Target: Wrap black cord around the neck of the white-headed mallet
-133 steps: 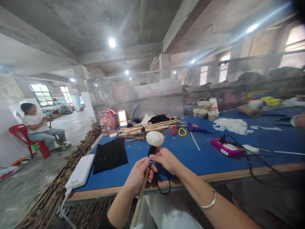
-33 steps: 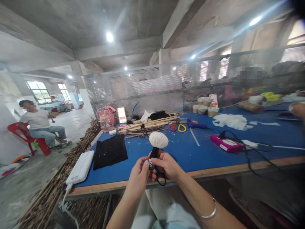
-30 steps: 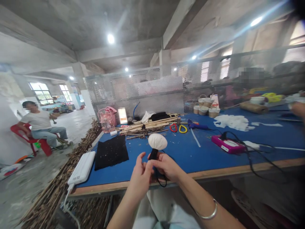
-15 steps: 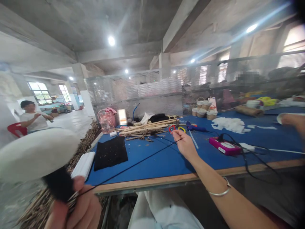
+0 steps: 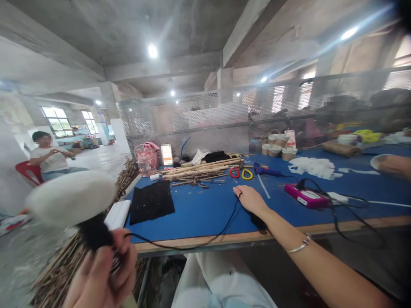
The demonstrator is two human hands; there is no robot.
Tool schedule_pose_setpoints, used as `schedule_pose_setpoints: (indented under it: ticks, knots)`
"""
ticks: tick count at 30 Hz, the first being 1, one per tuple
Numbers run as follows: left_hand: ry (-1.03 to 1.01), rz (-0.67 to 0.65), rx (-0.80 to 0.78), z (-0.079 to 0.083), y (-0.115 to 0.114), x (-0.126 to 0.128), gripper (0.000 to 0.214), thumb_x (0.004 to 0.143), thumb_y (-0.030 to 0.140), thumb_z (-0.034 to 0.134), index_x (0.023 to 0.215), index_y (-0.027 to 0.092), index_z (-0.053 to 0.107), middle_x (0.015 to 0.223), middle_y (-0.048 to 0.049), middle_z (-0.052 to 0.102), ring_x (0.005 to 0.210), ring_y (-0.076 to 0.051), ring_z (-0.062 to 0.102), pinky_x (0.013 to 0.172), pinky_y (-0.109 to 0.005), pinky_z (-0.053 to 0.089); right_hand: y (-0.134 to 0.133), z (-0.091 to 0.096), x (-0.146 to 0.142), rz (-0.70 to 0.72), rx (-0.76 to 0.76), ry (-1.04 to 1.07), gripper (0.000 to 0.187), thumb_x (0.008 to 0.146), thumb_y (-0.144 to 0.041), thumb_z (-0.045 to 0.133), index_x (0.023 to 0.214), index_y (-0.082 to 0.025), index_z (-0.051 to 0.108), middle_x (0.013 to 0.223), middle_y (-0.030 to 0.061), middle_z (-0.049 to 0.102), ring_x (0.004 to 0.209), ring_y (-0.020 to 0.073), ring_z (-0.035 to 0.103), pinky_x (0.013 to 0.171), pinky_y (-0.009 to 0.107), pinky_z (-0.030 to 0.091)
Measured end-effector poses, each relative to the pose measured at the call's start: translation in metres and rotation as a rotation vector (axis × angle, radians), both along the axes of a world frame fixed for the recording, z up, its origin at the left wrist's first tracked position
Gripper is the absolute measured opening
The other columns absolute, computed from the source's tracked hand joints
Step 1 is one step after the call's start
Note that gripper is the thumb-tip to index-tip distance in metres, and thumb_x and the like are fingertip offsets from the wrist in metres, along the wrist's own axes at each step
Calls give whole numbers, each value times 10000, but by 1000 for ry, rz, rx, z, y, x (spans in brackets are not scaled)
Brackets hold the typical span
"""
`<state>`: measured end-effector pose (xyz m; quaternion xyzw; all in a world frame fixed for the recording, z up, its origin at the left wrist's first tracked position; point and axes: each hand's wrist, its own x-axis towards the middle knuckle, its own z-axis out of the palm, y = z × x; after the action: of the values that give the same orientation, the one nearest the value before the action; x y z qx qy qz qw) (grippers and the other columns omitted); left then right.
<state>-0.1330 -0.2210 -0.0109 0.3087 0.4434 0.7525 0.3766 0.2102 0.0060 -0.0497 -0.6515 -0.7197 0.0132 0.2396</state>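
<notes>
My left hand (image 5: 102, 269), at the lower left, is closed around the dark neck of a mushroom-shaped piece. Its white, rounded cap (image 5: 73, 196) tilts out over the floor, and black material (image 5: 94, 234) wraps the part below the cap. From this hand a thin black cord (image 5: 189, 248) sags along the table's front edge and rises to my right hand (image 5: 252, 200). The fingers of my right hand pinch the cord low over the blue table (image 5: 205, 214). Just beyond them lie red and yellow looped handles (image 5: 247, 173).
Thin sticks (image 5: 199, 171), a black cloth (image 5: 152, 202) and a white box (image 5: 118, 214) lie on the table. To the right are a blue glue gun (image 5: 268, 171), a magenta power block (image 5: 306, 196) with cables and white fabric (image 5: 314, 167). A person (image 5: 51, 156) sits far left.
The cord was stretched straight between my hands and now hangs slack. My right hand has come down and nearer the table's front. My left hand and the mushroom-shaped piece have shifted right.
</notes>
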Motion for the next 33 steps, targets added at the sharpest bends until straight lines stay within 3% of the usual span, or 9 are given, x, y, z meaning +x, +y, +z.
schedule_pose_setpoints:
  ticks: [5, 8, 15, 18, 21, 23, 27, 30, 33]
  knots:
    - [90, -157, -13, 19, 23, 36, 321, 718, 437, 618, 916, 195, 543, 820, -30, 595, 400, -16, 381, 323, -122, 241, 30, 54, -16, 19, -124, 200, 368, 891, -358, 322, 753, -143, 587, 696, 96, 643, 588, 146, 567, 519, 223, 362]
    - [22, -210, 11, 21, 21, 47, 349, 679, 448, 653, 867, 182, 528, 667, 10, 552, 355, 11, 273, 336, -112, 189, 41, 80, -26, 122, -136, 301, 370, 899, -394, 282, 896, -146, 556, 684, 60, 639, 438, 92, 500, 413, 192, 320]
    - [-121, -280, -94, 13, 13, 46, 397, 602, 455, 714, 820, 196, 505, 500, 89, 315, 357, 1, 179, 346, -113, 131, -20, 72, -52, 592, -463, 87, 136, 755, -229, 495, 802, -160, 602, 669, 31, 623, 474, 96, 529, 427, 185, 358]
    - [-170, -252, -117, 10, 12, 43, 431, 558, 483, 733, 746, 187, 482, 474, 95, 274, 371, -2, 154, 348, -114, 133, -55, 76, -55, 736, -612, 9, 369, 665, -131, 530, 1023, -185, 597, 835, 33, 640, 478, 86, 547, 452, 192, 385]
    - [-191, -213, -112, 8, 12, 41, 442, 557, 499, 728, 730, 182, 472, 468, 95, 236, 391, -13, 157, 353, -114, 128, -63, 84, -51, 892, -757, 82, 571, 658, -96, 495, 1207, -253, 491, 1077, 45, 591, 531, 88, 595, 446, 182, 392]
    - [-206, -236, -115, 7, 12, 42, 431, 573, 497, 719, 728, 187, 462, 474, 100, 207, 392, -12, 128, 353, -117, 108, -46, 85, -45, 840, -648, 149, 549, 695, -102, 455, 1223, -253, 478, 1127, 52, 575, 583, 96, 613, 445, 176, 390]
    - [-218, -321, -178, 4, 13, 48, 439, 574, 507, 714, 749, 190, 466, 481, 106, 194, 390, -3, 90, 363, -128, 85, 19, 66, -32, 315, -162, -27, 435, 765, -65, 363, 1147, -137, 558, 1098, 109, 606, 802, 153, 618, 649, 220, 450]
    - [-171, -347, -214, -1, 13, 53, 465, 552, 524, 718, 783, 190, 490, 477, 98, 224, 377, -8, 132, 363, -136, 84, 57, 49, -25, 192, -132, -216, 515, 688, 24, 419, 1136, -166, 584, 1205, 96, 561, 1053, 194, 539, 819, 240, 412]
    - [-119, -361, -249, -6, 14, 55, 465, 551, 525, 715, 795, 187, 510, 478, 89, 254, 364, -17, 173, 353, -146, 90, 71, 43, -22, 181, -196, -287, 475, 662, 20, 472, 1051, -195, 640, 1148, 95, 603, 1046, 217, 550, 825, 272, 413]
